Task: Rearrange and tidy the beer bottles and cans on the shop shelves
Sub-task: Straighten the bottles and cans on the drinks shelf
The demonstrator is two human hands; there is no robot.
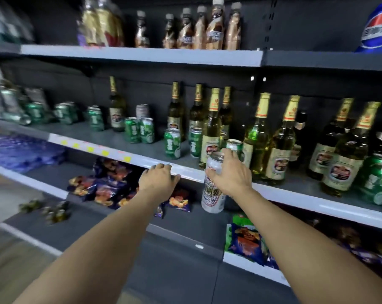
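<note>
My right hand (230, 172) grips a tall white and silver beer can (212, 194) from above, holding it in the air just in front of the middle shelf's front edge (190, 172). My left hand (159, 175) rests on that edge with its fingers curled over the lip. On the middle shelf stand several green beer cans (172, 144) and several green glass beer bottles with gold foil necks (257, 134). More green and silver cans (35, 111) sit blurred at the shelf's left end.
The top shelf (141, 54) carries brown bottles with pale caps and a large blue cola bottle (377, 29) at the right. Snack bags (108, 185) lie on the lower shelf below my hands, more bags (245, 240) at lower right. Wooden floor shows at bottom left.
</note>
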